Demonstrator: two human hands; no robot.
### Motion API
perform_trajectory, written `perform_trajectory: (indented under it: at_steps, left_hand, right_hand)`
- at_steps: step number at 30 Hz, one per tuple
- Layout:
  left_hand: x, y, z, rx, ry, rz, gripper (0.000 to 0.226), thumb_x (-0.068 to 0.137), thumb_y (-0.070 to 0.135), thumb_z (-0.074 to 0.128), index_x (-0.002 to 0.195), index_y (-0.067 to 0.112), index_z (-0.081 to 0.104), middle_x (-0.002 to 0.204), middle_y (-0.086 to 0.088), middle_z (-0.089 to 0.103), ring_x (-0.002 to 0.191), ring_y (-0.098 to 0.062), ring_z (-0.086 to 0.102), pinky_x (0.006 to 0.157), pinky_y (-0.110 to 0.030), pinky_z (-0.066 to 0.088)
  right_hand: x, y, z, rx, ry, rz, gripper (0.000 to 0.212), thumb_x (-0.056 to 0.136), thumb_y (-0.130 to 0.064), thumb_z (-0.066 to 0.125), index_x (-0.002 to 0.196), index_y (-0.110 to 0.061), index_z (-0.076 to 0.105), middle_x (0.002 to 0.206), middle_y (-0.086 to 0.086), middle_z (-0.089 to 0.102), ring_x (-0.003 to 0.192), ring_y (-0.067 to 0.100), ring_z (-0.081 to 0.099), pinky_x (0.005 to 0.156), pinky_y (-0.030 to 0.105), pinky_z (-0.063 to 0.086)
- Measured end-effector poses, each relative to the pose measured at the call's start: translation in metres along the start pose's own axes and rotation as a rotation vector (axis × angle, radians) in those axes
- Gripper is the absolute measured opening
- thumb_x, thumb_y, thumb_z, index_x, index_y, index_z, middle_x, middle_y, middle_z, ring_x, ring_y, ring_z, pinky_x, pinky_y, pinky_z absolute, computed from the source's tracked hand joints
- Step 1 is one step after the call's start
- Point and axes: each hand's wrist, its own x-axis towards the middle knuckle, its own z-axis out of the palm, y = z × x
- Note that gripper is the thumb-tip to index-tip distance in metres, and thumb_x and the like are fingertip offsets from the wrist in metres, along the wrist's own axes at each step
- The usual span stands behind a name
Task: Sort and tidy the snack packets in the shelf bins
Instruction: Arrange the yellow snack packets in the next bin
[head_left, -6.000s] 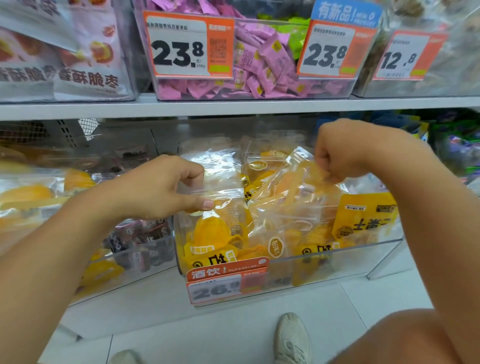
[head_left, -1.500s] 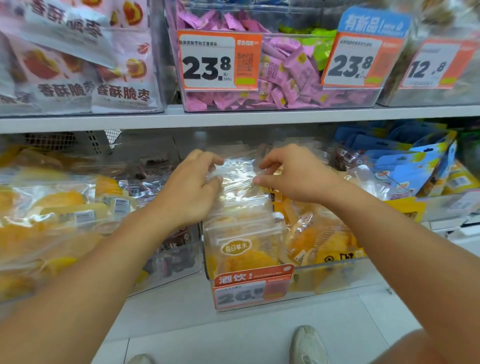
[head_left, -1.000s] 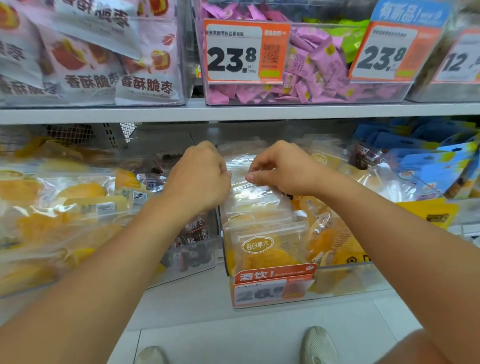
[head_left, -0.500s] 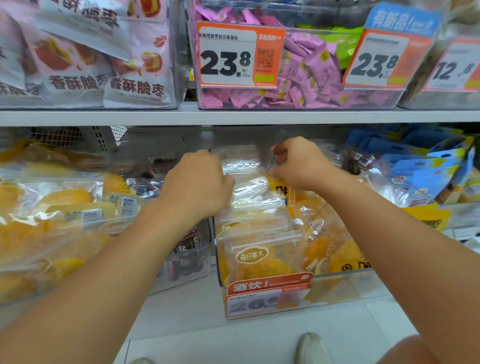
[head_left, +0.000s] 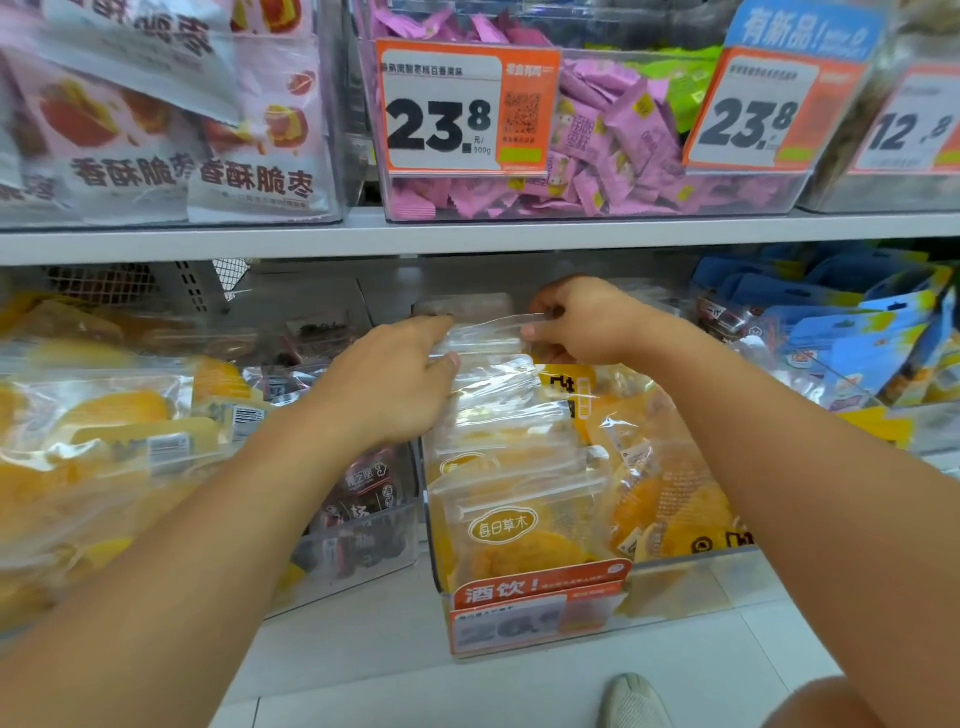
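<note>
Both of the person's arms reached into the clear plastic bin (head_left: 691, 564) on the lower shelf, the one with the orange price tag (head_left: 535, 610) clipped to its front. Inside it, clear packets of yellow dried fruit (head_left: 511, 525) stood in a row at the left, one behind the other, while more of the same lay loose and tilted at the right of the bin (head_left: 670, 499).

The left hand (head_left: 395, 384) lay over the left edges of the rear packets, fingers bent and closed on the clear top strip of the rearmost packet (head_left: 485, 332). The right hand (head_left: 582, 322) pinched the other end of that same strip between thumb and curled fingers, so the packet's top was held stretched between the two hands, near the back of the bin.

To the left sat a bin of dark packets (head_left: 363, 514), and beyond it a heap of large yellow bags (head_left: 93, 441). To the right were blue pouches (head_left: 852, 332). On the upper shelf (head_left: 467, 236) a clear box held pink wrapped sweets (head_left: 613, 140) behind a tag reading 23.8 (head_left: 462, 106); white and pink jujube bags (head_left: 171, 130) stood to its left. A pale shoe (head_left: 634, 701) showed on the floor tiles below.
</note>
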Motion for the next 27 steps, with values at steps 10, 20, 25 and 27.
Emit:
perform_trajectory:
  at_steps: [10, 20, 25, 27]
  left_hand:
    - [0.000, -0.005, 0.006, -0.126, 0.033, -0.002, 0.060, 0.105, 0.038, 0.041, 0.159, 0.027, 0.018, 0.162, 0.002, 0.030, 0.147, -0.023, 0.030, 0.116, -0.037, 0.030]
    - [0.005, -0.003, 0.005, -0.031, 0.018, 0.011, 0.063, 0.106, 0.027, 0.042, 0.160, 0.021, 0.010, 0.168, 0.006, 0.000, 0.153, -0.015, 0.010, 0.119, -0.027, 0.013]
    - [0.005, -0.003, 0.003, 0.033, 0.023, 0.026, 0.058, 0.106, 0.028, 0.041, 0.158, 0.018, 0.020, 0.163, 0.004, 0.020, 0.147, -0.023, 0.027, 0.114, -0.034, 0.027]
    - [0.005, -0.001, 0.000, 0.066, -0.010, 0.017, 0.054, 0.106, 0.029, 0.039, 0.157, 0.018, 0.025, 0.163, 0.002, 0.025, 0.146, -0.024, 0.029, 0.114, -0.034, 0.027]
  right_hand:
    - [-0.005, -0.001, 0.004, 0.582, -0.009, 0.066, 0.010, 0.098, -0.014, 0.062, 0.096, -0.004, 0.064, 0.080, 0.011, 0.067, 0.059, 0.013, 0.067, 0.059, 0.022, 0.060]
    - [-0.008, -0.013, 0.011, 0.332, 0.008, -0.041, 0.025, 0.102, -0.024, 0.055, 0.116, -0.008, 0.067, 0.091, 0.019, 0.068, 0.076, 0.022, 0.062, 0.074, 0.037, 0.060]
    - [-0.003, -0.016, 0.015, 0.167, 0.058, -0.088, 0.027, 0.096, -0.025, 0.066, 0.103, 0.000, 0.073, 0.095, 0.024, 0.073, 0.077, 0.034, 0.069, 0.081, 0.047, 0.059]
    - [-0.001, -0.016, 0.015, 0.130, 0.050, -0.078, 0.025, 0.095, -0.025, 0.067, 0.099, -0.002, 0.076, 0.089, 0.020, 0.074, 0.072, 0.027, 0.068, 0.079, 0.038, 0.060]
